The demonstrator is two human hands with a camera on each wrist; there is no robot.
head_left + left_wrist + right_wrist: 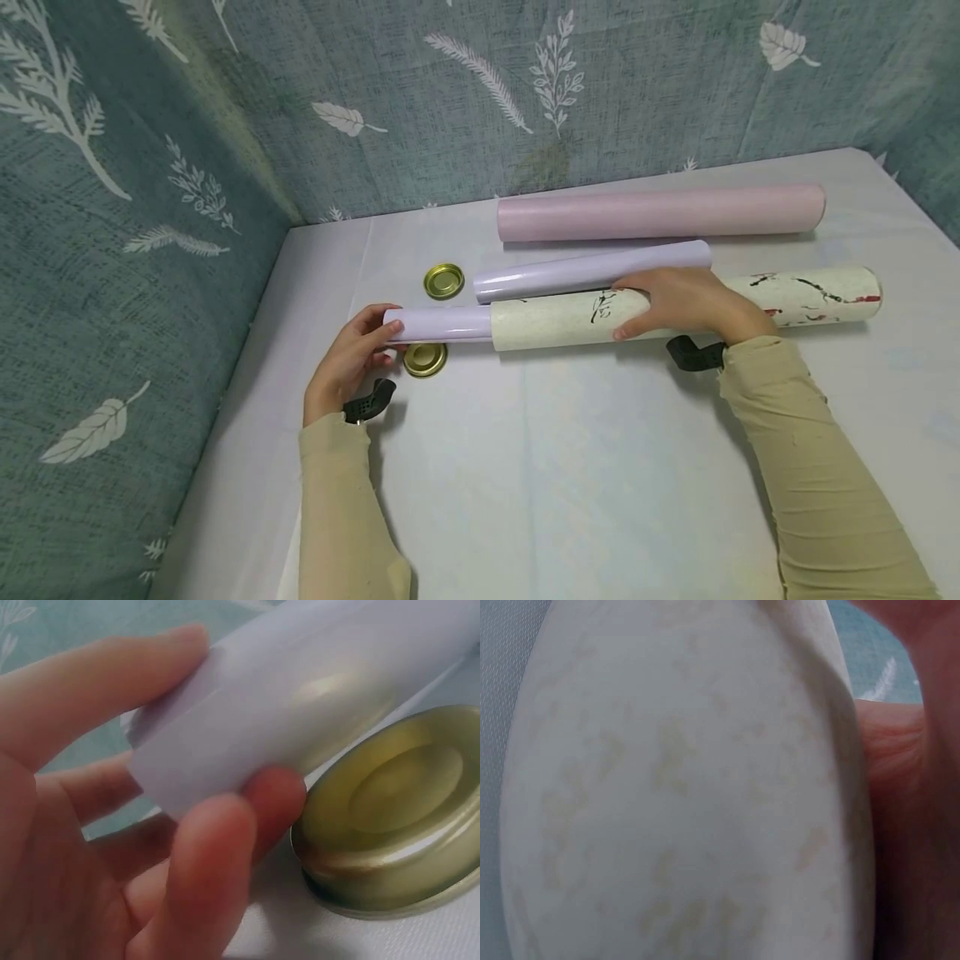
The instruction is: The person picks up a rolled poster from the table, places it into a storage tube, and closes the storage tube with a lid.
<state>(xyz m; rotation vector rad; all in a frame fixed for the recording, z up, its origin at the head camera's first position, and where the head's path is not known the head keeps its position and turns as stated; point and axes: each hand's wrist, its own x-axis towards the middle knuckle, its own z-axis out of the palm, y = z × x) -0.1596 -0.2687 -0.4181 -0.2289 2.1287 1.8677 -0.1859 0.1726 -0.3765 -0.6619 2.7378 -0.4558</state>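
Note:
My left hand (347, 357) pinches the outer end of a glossy lilac paper roll (444, 324). The roll's other part sits inside a cream cardboard tube (551, 321) with dark and red brush marks. Around the middle of that tube curl the thumb and fingers of my right hand (686, 300). Up close in the left wrist view, the roll (247, 712) lies between thumb and fingers, beside a gold lid (405, 787). The right wrist view is filled by the tube's mottled surface (682, 787), with part of the hand at its right.
A second lilac roll (570, 271) lies just behind the tube, and a thicker pink tube (660, 213) lies farther back. Another gold lid (444, 282) rests left of the second roll. Patterned green cloth (420, 108) hangs behind the white-covered table (600, 467).

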